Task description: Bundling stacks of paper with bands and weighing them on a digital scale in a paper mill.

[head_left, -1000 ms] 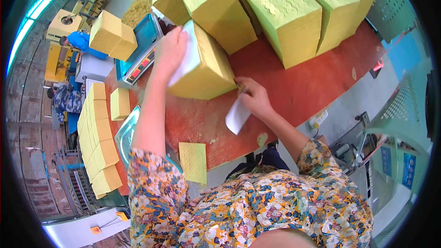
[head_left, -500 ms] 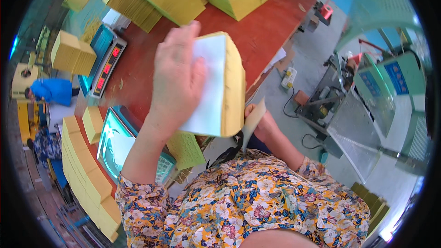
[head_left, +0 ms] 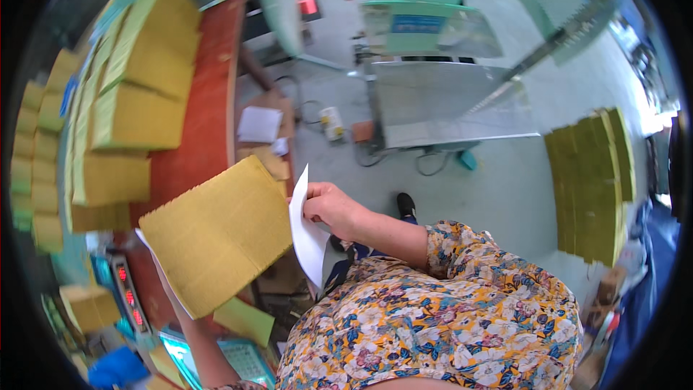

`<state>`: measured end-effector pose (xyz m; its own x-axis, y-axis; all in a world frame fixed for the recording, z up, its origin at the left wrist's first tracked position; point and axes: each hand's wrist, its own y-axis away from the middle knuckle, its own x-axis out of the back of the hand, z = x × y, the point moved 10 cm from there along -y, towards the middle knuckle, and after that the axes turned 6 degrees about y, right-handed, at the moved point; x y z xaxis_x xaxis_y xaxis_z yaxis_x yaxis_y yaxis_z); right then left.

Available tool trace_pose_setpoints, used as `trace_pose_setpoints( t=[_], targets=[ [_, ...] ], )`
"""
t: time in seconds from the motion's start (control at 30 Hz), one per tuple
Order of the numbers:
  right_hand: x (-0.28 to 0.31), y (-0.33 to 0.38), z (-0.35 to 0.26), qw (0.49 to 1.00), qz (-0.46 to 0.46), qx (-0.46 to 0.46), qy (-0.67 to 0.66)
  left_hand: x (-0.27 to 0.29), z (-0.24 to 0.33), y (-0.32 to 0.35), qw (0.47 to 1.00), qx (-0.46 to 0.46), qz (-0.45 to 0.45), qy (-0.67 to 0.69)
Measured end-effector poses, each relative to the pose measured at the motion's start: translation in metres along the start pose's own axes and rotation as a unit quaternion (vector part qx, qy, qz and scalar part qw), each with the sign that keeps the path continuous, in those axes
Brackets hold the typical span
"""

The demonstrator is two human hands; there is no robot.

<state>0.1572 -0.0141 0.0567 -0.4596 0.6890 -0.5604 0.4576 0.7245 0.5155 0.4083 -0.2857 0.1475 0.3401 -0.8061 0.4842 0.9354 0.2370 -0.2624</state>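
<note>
A thick yellow paper bundle with a white sheet under its lower edge is held up off the table, tilted, in front of my body. My left hand is hidden beneath it; only my left forearm shows coming up from below. My right hand is just right of the bundle, pinching a white sheet of paper that hangs down from my fingers. The sheet almost touches the bundle's right edge.
Several yellow bundles are piled on a red table at left. A scale with red digits sits at lower left. A grey metal bench stands ahead, and another yellow stack stands on the floor at right.
The view has swung right, away from the table. The bundle has come off the table and now rides in front of my body. My right hand keeps the white sheet.
</note>
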Motion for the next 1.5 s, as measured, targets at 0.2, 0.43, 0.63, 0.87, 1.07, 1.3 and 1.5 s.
trace_pose_setpoints(
  t=[0.2,0.43,0.63,0.87,1.07,1.3,1.5],
  targets=[
    [0.108,0.042,-0.057,0.993,0.058,0.098,-0.002,-0.175,-0.090,-0.097,0.839,0.134,0.008,0.527],
    [0.221,0.051,-0.057,0.986,0.093,0.133,0.026,-0.312,-0.147,-0.125,0.781,0.254,0.042,0.570],
    [0.267,0.043,-0.072,0.991,0.002,0.097,-0.089,-0.344,-0.174,-0.137,0.692,0.327,0.080,0.639],
    [0.318,0.023,-0.053,0.994,0.006,-0.010,-0.106,-0.354,-0.169,-0.160,0.746,0.337,0.063,0.571],
    [0.348,0.012,-0.052,0.983,0.162,-0.049,0.077,-0.373,-0.151,-0.170,0.782,0.306,0.034,0.541],
    [0.336,0.046,-0.094,0.850,0.383,0.034,0.359,-0.361,-0.128,-0.176,0.872,0.281,0.036,0.398],
    [0.331,0.058,-0.103,0.794,0.437,0.162,0.391,-0.373,-0.076,-0.185,0.745,0.354,0.060,0.562]
  ],
)
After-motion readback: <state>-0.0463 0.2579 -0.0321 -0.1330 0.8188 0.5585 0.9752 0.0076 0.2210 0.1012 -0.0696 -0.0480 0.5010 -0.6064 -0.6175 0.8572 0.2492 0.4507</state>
